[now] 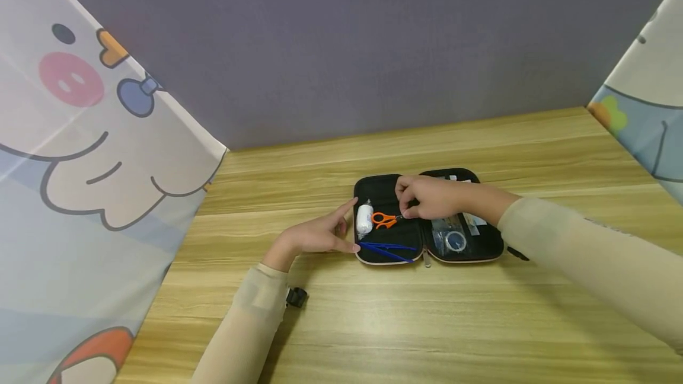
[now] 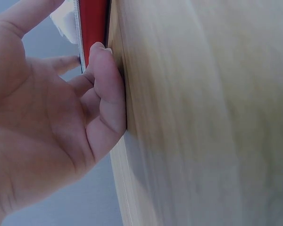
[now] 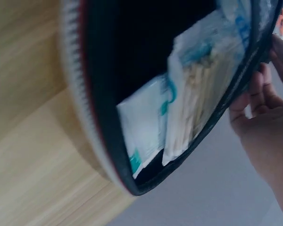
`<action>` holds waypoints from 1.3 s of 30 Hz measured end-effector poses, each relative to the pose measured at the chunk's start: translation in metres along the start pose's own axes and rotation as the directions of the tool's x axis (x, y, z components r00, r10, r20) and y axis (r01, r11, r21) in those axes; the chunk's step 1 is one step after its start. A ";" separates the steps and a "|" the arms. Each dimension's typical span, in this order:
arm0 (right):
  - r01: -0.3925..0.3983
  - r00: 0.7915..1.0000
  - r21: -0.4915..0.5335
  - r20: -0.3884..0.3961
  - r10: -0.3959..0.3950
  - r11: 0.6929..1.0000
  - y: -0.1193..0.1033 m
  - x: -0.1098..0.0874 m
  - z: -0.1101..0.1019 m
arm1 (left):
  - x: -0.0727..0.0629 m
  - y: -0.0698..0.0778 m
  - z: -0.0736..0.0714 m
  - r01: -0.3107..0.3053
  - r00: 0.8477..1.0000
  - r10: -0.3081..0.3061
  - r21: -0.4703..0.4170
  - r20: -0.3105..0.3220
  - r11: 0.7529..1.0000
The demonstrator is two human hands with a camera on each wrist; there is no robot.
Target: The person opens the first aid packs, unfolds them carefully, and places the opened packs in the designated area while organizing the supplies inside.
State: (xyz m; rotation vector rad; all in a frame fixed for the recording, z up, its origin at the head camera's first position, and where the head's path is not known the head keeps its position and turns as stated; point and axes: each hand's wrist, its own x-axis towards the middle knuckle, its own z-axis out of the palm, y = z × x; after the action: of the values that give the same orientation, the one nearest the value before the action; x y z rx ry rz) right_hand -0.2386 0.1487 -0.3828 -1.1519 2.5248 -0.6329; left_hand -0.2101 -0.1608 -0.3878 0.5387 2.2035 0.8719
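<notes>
A black zippered case [image 1: 389, 182] lies unfolded on the wooden table, its two halves side by side. My right hand [image 1: 429, 196] reaches over the middle of it and pinches small orange-handled scissors [image 1: 384, 220] near the blades, which the fingers partly cover. Beside the handles sits a white wrapped roll [image 1: 365, 218], with blue tweezers [image 1: 385, 249] below. My left hand [image 1: 320, 236] rests against the case's left edge, thumb and index finger spread along it. In the left wrist view its fingers touch the case's red side [image 2: 92, 28].
The case's right half holds a pack of wooden-stick swabs [image 3: 193, 99], a small white packet [image 3: 144, 120] and a round item in clear wrap [image 1: 456, 242]. A zipper pull [image 1: 427, 259] hangs at the front. A grey panel [image 1: 373, 46] stands behind the table [image 1: 400, 325].
</notes>
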 end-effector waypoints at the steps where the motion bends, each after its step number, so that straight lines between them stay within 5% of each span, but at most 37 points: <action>1: -0.015 1.000 0.012 0.004 0.015 1.000 -0.001 0.001 0.000 | 0.000 0.000 0.000 0.003 1.000 -0.003 0.004 -0.002 1.000; 9: -0.110 0.992 0.091 0.069 0.104 0.990 -0.005 0.009 0.004 | -0.001 -0.002 -0.001 0.008 1.000 -0.008 -0.005 -0.006 1.000; 18: -0.114 0.991 -0.036 0.060 0.116 0.993 -0.007 0.014 0.009 | -0.001 -0.001 -0.001 -0.006 1.000 0.007 0.012 -0.009 1.000; 29: -0.127 0.987 0.016 -0.102 0.128 0.992 -0.006 0.008 0.005 | 0.000 -0.001 0.000 -0.047 0.999 0.047 -0.019 -0.004 0.999; 39: -0.153 0.975 -0.080 -0.178 0.137 0.985 -0.007 -0.002 -0.001 | 0.000 -0.002 -0.001 -0.018 1.000 0.018 -0.006 0.003 1.000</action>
State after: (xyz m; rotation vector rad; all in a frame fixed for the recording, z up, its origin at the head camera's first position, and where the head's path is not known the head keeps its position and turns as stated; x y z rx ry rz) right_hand -0.2332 0.1465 -0.3780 -0.9672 2.7805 -0.6059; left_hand -0.2111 -0.1626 -0.3882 0.5573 2.1960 0.8859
